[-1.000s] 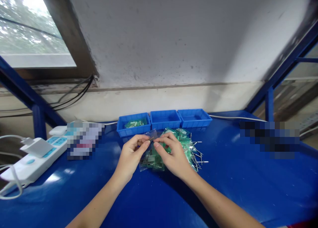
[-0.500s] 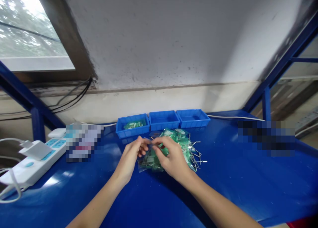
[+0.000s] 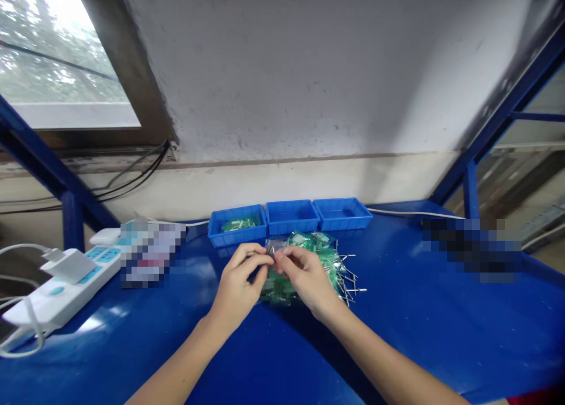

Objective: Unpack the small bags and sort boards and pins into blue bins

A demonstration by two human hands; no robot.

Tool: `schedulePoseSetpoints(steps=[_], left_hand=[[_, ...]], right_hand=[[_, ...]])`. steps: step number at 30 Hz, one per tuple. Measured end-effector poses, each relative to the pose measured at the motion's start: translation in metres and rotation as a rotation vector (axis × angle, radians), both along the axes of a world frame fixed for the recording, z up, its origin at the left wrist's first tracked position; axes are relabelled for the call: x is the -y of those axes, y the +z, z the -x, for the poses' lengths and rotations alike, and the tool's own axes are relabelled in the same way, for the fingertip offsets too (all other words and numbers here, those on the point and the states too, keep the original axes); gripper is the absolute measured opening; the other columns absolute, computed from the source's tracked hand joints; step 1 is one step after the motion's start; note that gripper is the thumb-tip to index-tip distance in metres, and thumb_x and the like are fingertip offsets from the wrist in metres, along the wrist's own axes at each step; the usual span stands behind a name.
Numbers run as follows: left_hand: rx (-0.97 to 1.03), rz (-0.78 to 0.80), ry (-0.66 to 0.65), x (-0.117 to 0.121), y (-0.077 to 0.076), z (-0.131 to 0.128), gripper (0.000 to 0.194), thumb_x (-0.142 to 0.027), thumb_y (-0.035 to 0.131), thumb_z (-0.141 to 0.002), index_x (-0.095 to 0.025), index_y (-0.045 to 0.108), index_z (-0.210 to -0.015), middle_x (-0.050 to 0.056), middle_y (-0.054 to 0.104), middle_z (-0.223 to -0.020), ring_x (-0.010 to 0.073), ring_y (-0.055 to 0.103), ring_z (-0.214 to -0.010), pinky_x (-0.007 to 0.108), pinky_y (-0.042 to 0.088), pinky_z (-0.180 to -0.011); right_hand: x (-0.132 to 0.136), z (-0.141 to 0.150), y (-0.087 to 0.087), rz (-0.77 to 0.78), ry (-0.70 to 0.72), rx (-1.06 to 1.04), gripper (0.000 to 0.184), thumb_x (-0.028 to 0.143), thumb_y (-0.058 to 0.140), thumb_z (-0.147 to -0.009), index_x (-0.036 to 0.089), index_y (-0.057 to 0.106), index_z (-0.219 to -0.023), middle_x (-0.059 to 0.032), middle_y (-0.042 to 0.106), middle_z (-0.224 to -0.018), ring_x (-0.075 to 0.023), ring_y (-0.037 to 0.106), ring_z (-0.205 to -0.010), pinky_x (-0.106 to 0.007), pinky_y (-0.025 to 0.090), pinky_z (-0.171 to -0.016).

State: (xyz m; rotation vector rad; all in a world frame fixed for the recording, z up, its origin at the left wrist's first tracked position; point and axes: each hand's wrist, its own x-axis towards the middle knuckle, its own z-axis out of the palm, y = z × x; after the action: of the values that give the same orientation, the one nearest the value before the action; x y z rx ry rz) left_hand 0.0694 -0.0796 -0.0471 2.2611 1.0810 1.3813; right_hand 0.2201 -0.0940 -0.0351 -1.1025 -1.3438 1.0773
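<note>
A small clear plastic bag (image 3: 275,246) is pinched between my two hands, above a pile. My left hand (image 3: 241,282) grips its left side with thumb and fingers closed, and my right hand (image 3: 310,280) has the other side between thumb and forefinger. What the bag contains is too small to make out. Under and behind the hands lies a heap of green-tinted plastic packets (image 3: 329,256), partly hidden by my fingers. Thin metal rods (image 3: 352,280) stick out on the heap's right side.
Three blue trays stand along the wall: a left tray (image 3: 238,235) with green packets inside, a middle tray (image 3: 292,225) and a right tray (image 3: 343,222). A white power strip (image 3: 57,292) with plugs and cables lies at left. Blurred-out objects sit on both sides of the blue table (image 3: 260,364).
My left hand has turned and closed on the bag, coming closer to my right hand. The clear bag now shows between the fingertips. The view has shifted slightly.
</note>
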Motion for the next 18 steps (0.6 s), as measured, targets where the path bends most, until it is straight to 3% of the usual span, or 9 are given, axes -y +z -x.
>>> schedulePoseSetpoints(steps=[3,6,9,11,12,14,16,18], left_hand=[[-0.099,-0.021,-0.010,0.002,0.002,0.001,0.018,-0.018,0.048,-0.087,-0.022,0.063,-0.096,0.008,0.053,-0.112,0.0193,0.057,-0.101,0.034,0.047,-0.088],[-0.249,0.151,0.030,0.000,0.004,0.005,0.023,-0.029,0.048,-0.089,-0.023,0.059,-0.109,0.008,0.057,-0.110,0.0213,0.058,-0.099,0.035,0.049,-0.082],[-0.442,0.290,0.098,-0.004,0.004,0.012,0.032,-0.044,0.052,-0.083,-0.020,0.062,-0.102,0.008,0.064,-0.092,0.0266,0.060,-0.090,0.035,0.048,-0.072],[-0.518,0.321,0.141,-0.006,0.003,0.015,0.037,-0.050,0.054,-0.079,-0.019,0.065,-0.097,0.009,0.065,-0.091,0.0296,0.060,-0.090,0.035,0.046,-0.069],[-0.534,0.335,0.146,-0.007,0.002,0.017,0.038,-0.051,0.054,-0.079,-0.020,0.066,-0.095,0.009,0.065,-0.092,0.0299,0.060,-0.090,0.034,0.045,-0.067],[-0.532,0.383,0.124,-0.008,0.001,0.019,0.033,-0.048,0.054,-0.079,-0.021,0.067,-0.091,0.008,0.064,-0.092,0.0284,0.061,-0.088,0.032,0.044,-0.065],[-0.491,0.442,0.095,-0.010,0.000,0.020,0.025,-0.042,0.055,-0.078,-0.022,0.066,-0.088,0.007,0.064,-0.088,0.0252,0.062,-0.082,0.029,0.043,-0.062],[-0.415,0.492,0.068,-0.012,-0.001,0.020,0.018,-0.035,0.056,-0.077,-0.022,0.065,-0.086,0.005,0.063,-0.082,0.0216,0.061,-0.073,0.028,0.042,-0.060]], right_hand=[[-0.003,-0.006,0.006,-0.183,-0.189,0.061,0.024,0.038,0.054,-0.084,0.017,0.058,-0.072,-0.0005,0.059,-0.060,-0.0124,0.053,-0.054,-0.024,0.044,-0.051],[-0.009,-0.028,0.030,-0.377,-0.449,0.095,0.015,0.033,0.054,-0.086,0.019,0.059,-0.090,-0.0050,0.065,-0.081,-0.0160,0.059,-0.071,-0.029,0.049,-0.064],[-0.019,-0.057,0.060,-0.741,-0.814,0.230,0.012,0.028,0.054,-0.086,0.021,0.057,-0.096,-0.0055,0.063,-0.090,-0.0168,0.060,-0.080,-0.032,0.050,-0.070],[-0.028,-0.070,0.070,-0.946,-0.962,0.373,0.011,0.022,0.053,-0.086,0.021,0.057,-0.097,-0.0065,0.063,-0.095,-0.0174,0.060,-0.086,-0.033,0.051,-0.074],[-0.032,-0.074,0.069,-0.981,-0.959,0.468,0.012,0.020,0.052,-0.086,0.021,0.058,-0.097,-0.0075,0.062,-0.098,-0.0184,0.059,-0.092,-0.035,0.050,-0.079],[-0.041,-0.075,0.055,-0.922,-0.818,0.736,0.015,0.017,0.051,-0.085,0.020,0.061,-0.096,-0.0099,0.062,-0.103,-0.0233,0.054,-0.105,-0.041,0.046,-0.087],[-0.045,-0.072,0.029,-0.736,-0.596,1.003,0.019,0.019,0.052,-0.083,0.020,0.064,-0.099,-0.0119,0.061,-0.106,-0.0312,0.046,-0.114,-0.049,0.043,-0.087],[-0.044,-0.065,0.003,-0.565,-0.494,1.081,0.025,0.023,0.053,-0.083,0.019,0.064,-0.105,-0.0139,0.061,-0.107,-0.0368,0.039,-0.118,-0.053,0.041,-0.083]])
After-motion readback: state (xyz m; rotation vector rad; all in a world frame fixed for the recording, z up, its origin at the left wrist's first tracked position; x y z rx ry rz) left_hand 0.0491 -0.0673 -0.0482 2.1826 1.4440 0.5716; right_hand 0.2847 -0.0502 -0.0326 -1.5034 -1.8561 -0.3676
